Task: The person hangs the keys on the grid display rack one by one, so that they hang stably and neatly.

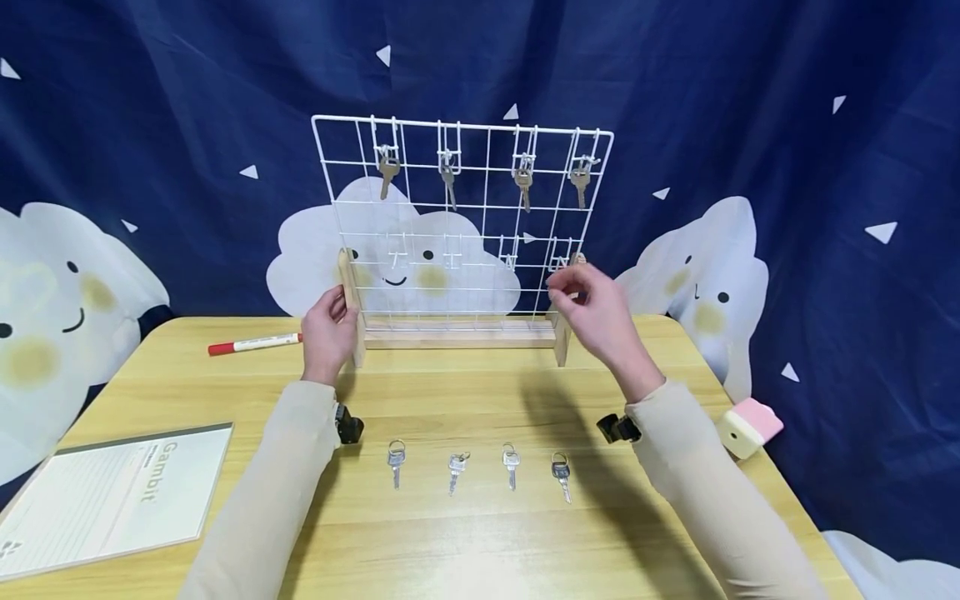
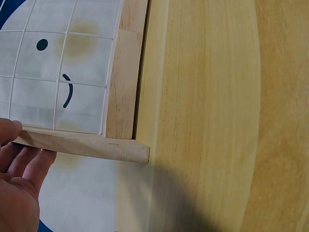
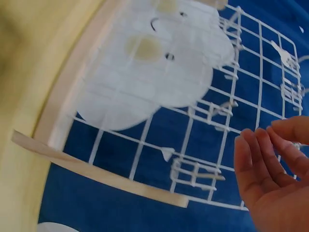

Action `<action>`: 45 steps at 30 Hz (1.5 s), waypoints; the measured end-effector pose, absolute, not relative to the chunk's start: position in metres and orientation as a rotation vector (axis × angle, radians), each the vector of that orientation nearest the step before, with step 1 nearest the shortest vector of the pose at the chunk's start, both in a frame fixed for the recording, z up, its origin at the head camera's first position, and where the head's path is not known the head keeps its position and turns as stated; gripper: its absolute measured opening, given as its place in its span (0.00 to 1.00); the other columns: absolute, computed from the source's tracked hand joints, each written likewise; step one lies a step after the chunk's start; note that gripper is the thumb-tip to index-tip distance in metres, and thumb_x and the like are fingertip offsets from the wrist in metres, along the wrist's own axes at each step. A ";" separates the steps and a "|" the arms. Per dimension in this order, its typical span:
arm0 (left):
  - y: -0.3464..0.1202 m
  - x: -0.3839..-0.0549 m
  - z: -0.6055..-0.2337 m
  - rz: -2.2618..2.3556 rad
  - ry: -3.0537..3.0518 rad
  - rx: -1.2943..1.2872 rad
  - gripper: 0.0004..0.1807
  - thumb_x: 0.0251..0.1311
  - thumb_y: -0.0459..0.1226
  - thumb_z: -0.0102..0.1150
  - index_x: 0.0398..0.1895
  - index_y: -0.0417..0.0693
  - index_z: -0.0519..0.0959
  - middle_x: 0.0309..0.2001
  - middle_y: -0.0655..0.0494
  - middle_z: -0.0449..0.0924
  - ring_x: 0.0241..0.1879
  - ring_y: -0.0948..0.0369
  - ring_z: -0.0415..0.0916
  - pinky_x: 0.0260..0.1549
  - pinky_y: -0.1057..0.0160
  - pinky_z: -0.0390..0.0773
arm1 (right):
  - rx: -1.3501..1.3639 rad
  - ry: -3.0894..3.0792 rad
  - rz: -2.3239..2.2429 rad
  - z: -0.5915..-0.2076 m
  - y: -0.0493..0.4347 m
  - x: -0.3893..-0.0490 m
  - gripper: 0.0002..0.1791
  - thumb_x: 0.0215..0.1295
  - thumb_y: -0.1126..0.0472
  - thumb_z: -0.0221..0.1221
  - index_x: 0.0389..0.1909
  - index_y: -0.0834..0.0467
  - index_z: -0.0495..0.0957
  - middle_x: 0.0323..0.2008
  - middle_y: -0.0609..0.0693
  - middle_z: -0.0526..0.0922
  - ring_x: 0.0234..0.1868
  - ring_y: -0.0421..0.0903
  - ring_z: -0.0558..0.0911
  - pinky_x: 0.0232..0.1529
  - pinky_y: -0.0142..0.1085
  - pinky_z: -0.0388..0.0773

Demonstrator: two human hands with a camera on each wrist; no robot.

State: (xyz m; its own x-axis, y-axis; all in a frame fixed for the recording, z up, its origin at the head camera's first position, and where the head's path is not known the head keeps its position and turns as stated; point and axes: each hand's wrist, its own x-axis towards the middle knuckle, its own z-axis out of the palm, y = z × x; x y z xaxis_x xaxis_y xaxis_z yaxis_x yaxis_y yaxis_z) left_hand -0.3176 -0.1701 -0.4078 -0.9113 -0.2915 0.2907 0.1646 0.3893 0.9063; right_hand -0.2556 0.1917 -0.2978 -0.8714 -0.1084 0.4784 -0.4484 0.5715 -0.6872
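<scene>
A white wire grid rack stands in a wooden frame at the back of the table. My left hand grips the left wooden upright, thumb on one side and fingers on the other. In front of the right upright, my right hand is raised with loosely bent fingers, nothing visible between them. Closest to it is the lower right hook, without a key; the other lower hooks are also bare. Each upper hook carries a key, such as the rightmost key.
Several silver keys with rings lie in a row on the table. A red-and-white marker lies left of the rack, a notebook at front left. A pink-and-cream block sits at the right edge. A blue curtain hangs behind.
</scene>
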 end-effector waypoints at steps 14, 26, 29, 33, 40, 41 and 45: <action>-0.171 -0.317 -0.407 -1.509 -2.261 0.102 0.23 0.68 0.29 0.54 0.66 0.37 0.70 0.60 0.38 0.74 0.59 0.51 0.74 0.58 0.61 0.75 | 0.678 -2.673 1.271 -0.351 0.154 -0.248 0.06 0.63 0.72 0.61 0.40 0.63 0.81 0.39 0.53 0.81 0.42 0.48 0.82 0.44 0.35 0.84; -0.172 -0.319 -0.407 -1.524 -2.269 0.099 0.24 0.69 0.29 0.54 0.68 0.37 0.69 0.61 0.38 0.73 0.60 0.51 0.73 0.58 0.60 0.74 | 0.852 -2.854 1.315 -0.382 0.119 -0.238 0.10 0.64 0.70 0.61 0.46 0.66 0.80 0.45 0.56 0.83 0.48 0.50 0.82 0.49 0.33 0.82; -0.172 -0.318 -0.407 -1.527 -2.270 0.099 0.24 0.69 0.29 0.54 0.68 0.37 0.69 0.61 0.38 0.73 0.60 0.51 0.72 0.58 0.61 0.74 | 0.916 -2.892 1.313 -0.386 0.110 -0.234 0.11 0.65 0.70 0.61 0.47 0.66 0.79 0.46 0.58 0.82 0.48 0.51 0.82 0.50 0.38 0.82; -0.173 -0.319 -0.408 -1.523 -2.271 0.099 0.24 0.69 0.29 0.54 0.68 0.37 0.69 0.61 0.39 0.73 0.60 0.51 0.73 0.59 0.61 0.74 | 1.007 -2.918 1.254 -0.393 0.099 -0.229 0.11 0.63 0.70 0.62 0.47 0.65 0.80 0.46 0.58 0.83 0.49 0.52 0.81 0.53 0.44 0.80; -0.173 -0.320 -0.409 -1.514 -2.260 0.098 0.24 0.68 0.29 0.54 0.67 0.37 0.70 0.61 0.39 0.74 0.60 0.51 0.73 0.58 0.61 0.74 | 1.136 -2.959 1.069 -0.406 0.079 -0.225 0.13 0.61 0.69 0.64 0.46 0.58 0.81 0.44 0.46 0.83 0.49 0.43 0.80 0.55 0.34 0.77; -0.173 -0.320 -0.410 -1.512 -2.260 0.098 0.24 0.68 0.29 0.54 0.67 0.37 0.69 0.61 0.39 0.74 0.60 0.51 0.73 0.58 0.61 0.74 | 1.160 -2.958 1.058 -0.407 0.076 -0.224 0.13 0.61 0.69 0.64 0.46 0.58 0.81 0.44 0.46 0.83 0.48 0.42 0.80 0.54 0.32 0.77; -0.172 -0.321 -0.410 -1.520 -2.256 0.096 0.24 0.68 0.29 0.54 0.67 0.37 0.69 0.60 0.39 0.74 0.59 0.52 0.73 0.58 0.62 0.74 | 1.265 -2.940 1.009 -0.412 0.067 -0.224 0.12 0.61 0.70 0.64 0.45 0.58 0.82 0.43 0.45 0.83 0.46 0.39 0.80 0.52 0.28 0.77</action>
